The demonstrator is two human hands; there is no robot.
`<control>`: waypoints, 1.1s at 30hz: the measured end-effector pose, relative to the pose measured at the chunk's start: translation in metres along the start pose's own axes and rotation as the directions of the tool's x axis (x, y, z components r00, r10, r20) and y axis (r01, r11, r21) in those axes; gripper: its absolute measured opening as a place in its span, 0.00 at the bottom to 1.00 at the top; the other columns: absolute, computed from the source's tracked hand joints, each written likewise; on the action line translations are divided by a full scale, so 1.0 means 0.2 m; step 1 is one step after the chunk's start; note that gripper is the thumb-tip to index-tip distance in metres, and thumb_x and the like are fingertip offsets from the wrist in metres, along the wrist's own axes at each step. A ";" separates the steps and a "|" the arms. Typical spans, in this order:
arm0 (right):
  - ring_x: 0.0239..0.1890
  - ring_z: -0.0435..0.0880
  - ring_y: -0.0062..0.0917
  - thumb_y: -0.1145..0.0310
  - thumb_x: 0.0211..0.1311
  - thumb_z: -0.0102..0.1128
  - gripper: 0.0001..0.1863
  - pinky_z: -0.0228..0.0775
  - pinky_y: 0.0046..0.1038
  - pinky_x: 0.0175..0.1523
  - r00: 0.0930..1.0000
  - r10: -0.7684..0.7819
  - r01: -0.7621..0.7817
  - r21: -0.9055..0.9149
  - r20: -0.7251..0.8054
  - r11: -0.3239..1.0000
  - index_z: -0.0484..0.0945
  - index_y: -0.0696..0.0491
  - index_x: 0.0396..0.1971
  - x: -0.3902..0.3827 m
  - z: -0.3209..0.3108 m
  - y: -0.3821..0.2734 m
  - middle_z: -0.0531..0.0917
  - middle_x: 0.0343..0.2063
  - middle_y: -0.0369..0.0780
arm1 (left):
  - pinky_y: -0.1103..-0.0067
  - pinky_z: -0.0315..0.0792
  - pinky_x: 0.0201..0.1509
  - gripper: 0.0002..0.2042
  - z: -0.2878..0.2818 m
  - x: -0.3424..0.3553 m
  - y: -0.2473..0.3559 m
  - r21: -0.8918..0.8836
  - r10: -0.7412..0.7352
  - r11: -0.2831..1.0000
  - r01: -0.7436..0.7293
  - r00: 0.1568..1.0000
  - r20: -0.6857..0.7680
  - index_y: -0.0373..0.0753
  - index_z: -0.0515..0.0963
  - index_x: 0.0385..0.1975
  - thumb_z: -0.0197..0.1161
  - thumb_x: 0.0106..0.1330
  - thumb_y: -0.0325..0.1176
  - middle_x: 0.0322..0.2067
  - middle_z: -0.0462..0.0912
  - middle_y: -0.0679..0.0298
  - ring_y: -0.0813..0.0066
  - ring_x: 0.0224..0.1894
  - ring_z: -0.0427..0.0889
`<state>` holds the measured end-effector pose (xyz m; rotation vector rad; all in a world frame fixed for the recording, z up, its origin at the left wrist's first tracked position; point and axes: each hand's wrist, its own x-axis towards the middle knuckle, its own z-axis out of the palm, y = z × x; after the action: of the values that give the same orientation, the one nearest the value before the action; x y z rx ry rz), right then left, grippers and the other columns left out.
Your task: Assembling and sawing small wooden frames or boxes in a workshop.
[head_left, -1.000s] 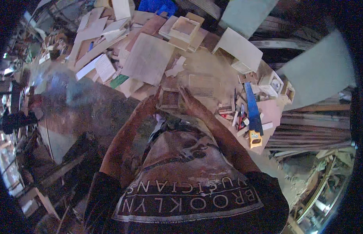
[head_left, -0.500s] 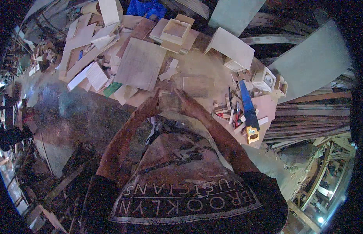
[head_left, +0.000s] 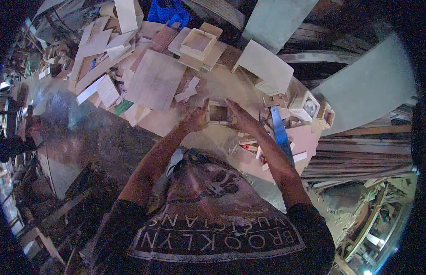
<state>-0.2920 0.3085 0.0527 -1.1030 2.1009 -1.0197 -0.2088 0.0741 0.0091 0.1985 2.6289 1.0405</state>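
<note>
A small square wooden box frame (head_left: 219, 113) is pressed between my two hands over the workbench, its hollow inside facing up. My left hand (head_left: 196, 120) lies along its left side, with fingers stretched forward. On the opposite side, my right hand (head_left: 241, 120) presses in with its fingers also pointing forward. Whether the frame rests on the bench or is just above it, I cannot tell. Loose pale wood offcuts (head_left: 188, 90) lie just beyond my left fingers. The handle of the blue-bladed handsaw (head_left: 280, 128) is hidden behind my right forearm.
A large flat board (head_left: 156, 79) and stacked wood pieces cover the bench's left part. Farther back sits another wooden box frame (head_left: 198, 43). At the right are a wooden panel (head_left: 266, 65), a box with a round opening (head_left: 306, 107) and hand tools (head_left: 248, 146).
Both hands have carried the small box frame forward and to the right, away from my body. My right forearm now covers the saw's handle. The view has shifted slightly.
</note>
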 end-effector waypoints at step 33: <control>0.66 0.56 0.44 0.66 0.42 0.71 0.54 0.56 0.39 0.67 0.966 0.069 -0.104 -0.130 -0.250 0.986 0.43 0.49 0.68 -0.11 0.01 0.13 0.56 0.64 0.50 | 0.52 0.37 0.68 0.49 0.05 -0.07 -0.10 0.258 0.214 0.947 -0.192 0.975 -0.060 0.38 0.43 0.67 0.69 0.49 0.42 0.66 0.44 0.41 0.41 0.68 0.41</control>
<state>-0.2910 0.3363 0.0333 -0.9830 2.4295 -1.0209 -0.1920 0.0622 -0.0074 0.5020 2.8641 0.7864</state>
